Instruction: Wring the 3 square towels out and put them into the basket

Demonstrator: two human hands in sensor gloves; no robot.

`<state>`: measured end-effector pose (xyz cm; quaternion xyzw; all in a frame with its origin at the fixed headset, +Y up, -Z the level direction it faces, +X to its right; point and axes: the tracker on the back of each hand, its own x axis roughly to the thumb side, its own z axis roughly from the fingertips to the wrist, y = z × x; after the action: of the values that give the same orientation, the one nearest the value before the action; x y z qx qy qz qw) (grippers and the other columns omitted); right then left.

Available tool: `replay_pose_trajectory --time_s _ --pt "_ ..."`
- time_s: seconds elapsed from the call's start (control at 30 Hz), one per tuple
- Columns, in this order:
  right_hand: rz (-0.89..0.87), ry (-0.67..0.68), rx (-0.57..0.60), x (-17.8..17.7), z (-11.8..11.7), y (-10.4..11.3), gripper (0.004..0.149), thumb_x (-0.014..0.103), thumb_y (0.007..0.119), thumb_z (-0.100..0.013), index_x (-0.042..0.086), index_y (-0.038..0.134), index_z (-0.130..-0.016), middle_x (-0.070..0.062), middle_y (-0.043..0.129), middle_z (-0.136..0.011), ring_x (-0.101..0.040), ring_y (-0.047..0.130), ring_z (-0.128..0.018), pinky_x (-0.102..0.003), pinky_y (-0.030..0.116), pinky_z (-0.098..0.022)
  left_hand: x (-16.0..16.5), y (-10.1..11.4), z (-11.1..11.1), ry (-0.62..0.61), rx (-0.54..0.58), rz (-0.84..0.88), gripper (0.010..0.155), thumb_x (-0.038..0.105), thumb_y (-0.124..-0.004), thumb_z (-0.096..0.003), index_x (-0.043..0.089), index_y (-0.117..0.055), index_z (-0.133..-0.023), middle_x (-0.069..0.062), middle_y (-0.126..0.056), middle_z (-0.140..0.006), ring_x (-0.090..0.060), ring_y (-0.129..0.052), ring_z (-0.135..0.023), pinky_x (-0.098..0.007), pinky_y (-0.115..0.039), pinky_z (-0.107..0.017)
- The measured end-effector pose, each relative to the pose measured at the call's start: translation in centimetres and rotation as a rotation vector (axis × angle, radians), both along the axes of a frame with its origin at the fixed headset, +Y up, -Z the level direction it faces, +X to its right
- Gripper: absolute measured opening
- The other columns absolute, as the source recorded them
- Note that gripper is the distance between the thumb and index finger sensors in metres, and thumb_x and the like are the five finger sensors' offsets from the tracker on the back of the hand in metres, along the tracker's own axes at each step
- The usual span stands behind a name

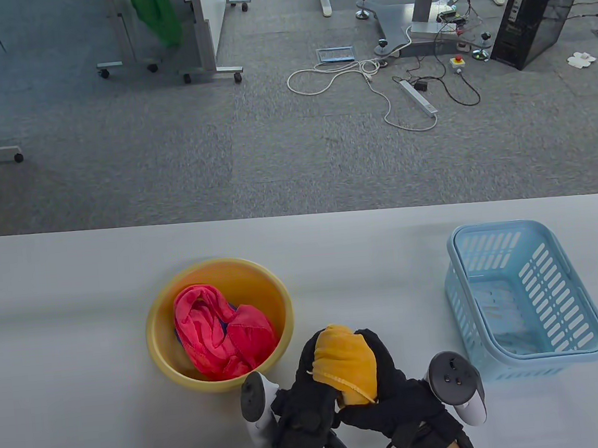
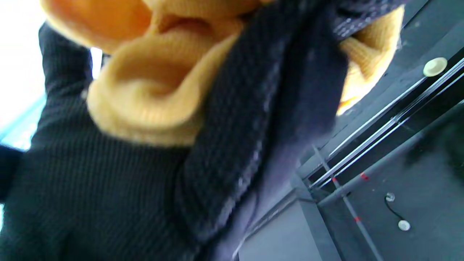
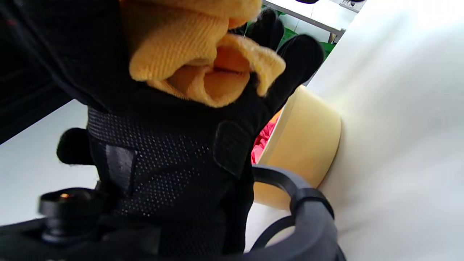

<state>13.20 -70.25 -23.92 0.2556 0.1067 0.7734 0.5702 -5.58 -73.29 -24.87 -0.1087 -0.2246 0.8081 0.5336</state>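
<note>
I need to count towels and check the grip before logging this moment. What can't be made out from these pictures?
- Third towel: in the table view only a blue sliver shows under the pink towel in the yellow basin.
- Orange towel: both hands cover much of it; wrist views are blurred.
- Blue basket floor: slats and glare leave it unclear.

White table (image 1: 77, 316), yellow basin (image 1: 155, 346) left of centre, light-blue basket (image 1: 590, 324) right
</note>
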Motion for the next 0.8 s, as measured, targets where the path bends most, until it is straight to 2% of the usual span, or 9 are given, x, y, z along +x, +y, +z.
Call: replay_pose_trajectory --time_s 0.13,0.23,0.33,0.4,0.5,0.53,0.63,0.7,0.8 --pt "-0.029 0.007 -0.013 0.0 0.1 -0.1 0.128 0.046 0.103 -0.044 0.02 -0.005 -0.109 -0.027 0.003 -0.116 -0.066 0.023 -0.102 -0.079 0.032 -0.073 0.8 -0.3 0.1 -0.073 0.001 0.013 0.08 0.049 -0.073 -0.0605 0.038 -0.017 -0.118 -0.011 -0.013 -0.123 -0.042 -0.007 -0.114 -0.073 -0.023 -0.071" --pt "-0.028 -0.009 -0.003 0.1 0.1 0.0 0.127 0.041 0.103 -0.045 0.021 -0.005 -0.108 -0.028 0.004 -0.116 -0.067 0.03 -0.102 -0.078 0.035 -0.073 1.4 -0.1 0.3 -0.185 0.002 0.049 0.083 0.05 -0.071 -0.0618 0.04 -0.008 -0.115 -0.007 0.002 -0.12 -0.037 0.009 -0.11 -0.072 -0.013 -0.071" --pt "-0.035 -0.051 0.019 0.1 0.3 0.5 0.126 0.037 0.103 -0.045 0.022 -0.004 -0.108 -0.028 0.009 -0.117 -0.067 0.038 -0.101 -0.077 0.04 -0.073 1.6 0.4 0.6 -0.18 0.045 -0.023 0.084 0.053 -0.069 -0.0613 0.04 -0.004 -0.113 -0.005 0.007 -0.118 -0.036 0.013 -0.107 -0.071 -0.01 -0.07" --pt "-0.02 -0.104 0.054 0.1 0.5 0.8 0.124 0.035 0.104 -0.043 0.023 0.0 -0.109 -0.025 0.018 -0.119 -0.066 0.05 -0.098 -0.073 0.049 -0.073 1.7 0.5 0.6 -0.22 0.052 -0.038 0.085 0.055 -0.067 -0.0615 0.04 0.0 -0.111 -0.003 0.012 -0.116 -0.031 0.019 -0.106 -0.069 -0.004 -0.069" --pt "-0.002 -0.16 0.071 0.4 0.7 0.9 0.121 0.032 0.106 -0.041 0.025 0.007 -0.111 -0.023 0.03 -0.118 -0.06 0.068 -0.092 -0.066 0.063 -0.071 1.4 0.5 0.6 -0.238 0.099 -0.159 0.085 0.059 -0.064 -0.0619 0.038 0.006 -0.107 -0.002 0.016 -0.114 -0.028 0.022 -0.104 -0.068 0.0 -0.068" --pt "0.011 -0.181 0.092 0.5 0.7 0.9 0.12 0.032 0.107 -0.04 0.025 0.01 -0.111 -0.022 0.036 -0.118 -0.056 0.074 -0.089 -0.063 0.068 -0.069 1.3 0.5 0.6 -0.233 0.109 -0.196 0.088 0.06 -0.062 -0.062 0.038 0.011 -0.106 -0.002 0.017 -0.114 -0.028 0.023 -0.104 -0.068 0.0 -0.068" --pt "0.028 -0.232 0.151 0.6 0.7 0.8 0.116 0.032 0.107 -0.04 0.026 0.016 -0.112 -0.018 0.052 -0.114 -0.042 0.093 -0.073 -0.048 0.085 -0.056 1.0 0.5 0.5 -0.208 0.1 -0.237 0.087 0.061 -0.064 -0.0609 0.036 0.006 -0.108 -0.003 0.016 -0.114 -0.029 0.021 -0.104 -0.068 0.0 -0.067" --pt "0.017 -0.279 0.181 0.5 0.8 0.9 0.11 0.03 0.106 -0.041 0.026 0.023 -0.113 -0.017 0.063 -0.107 -0.029 0.099 -0.059 -0.04 0.089 -0.046 0.7 0.4 0.5 -0.235 0.086 -0.256 0.087 0.063 -0.063 -0.061 0.037 0.006 -0.109 -0.003 0.016 -0.114 -0.03 0.023 -0.104 -0.069 0.002 -0.066" --pt "0.049 -0.297 0.168 0.3 0.9 0.9 0.105 0.03 0.106 -0.041 0.023 0.029 -0.113 -0.017 0.072 -0.097 -0.025 0.099 -0.051 -0.037 0.089 -0.04 0.3 0.2 0.2 -0.262 0.065 -0.269 0.088 0.064 -0.064 -0.0607 0.037 0.003 -0.111 -0.006 0.011 -0.117 -0.032 0.021 -0.105 -0.07 0.001 -0.066"
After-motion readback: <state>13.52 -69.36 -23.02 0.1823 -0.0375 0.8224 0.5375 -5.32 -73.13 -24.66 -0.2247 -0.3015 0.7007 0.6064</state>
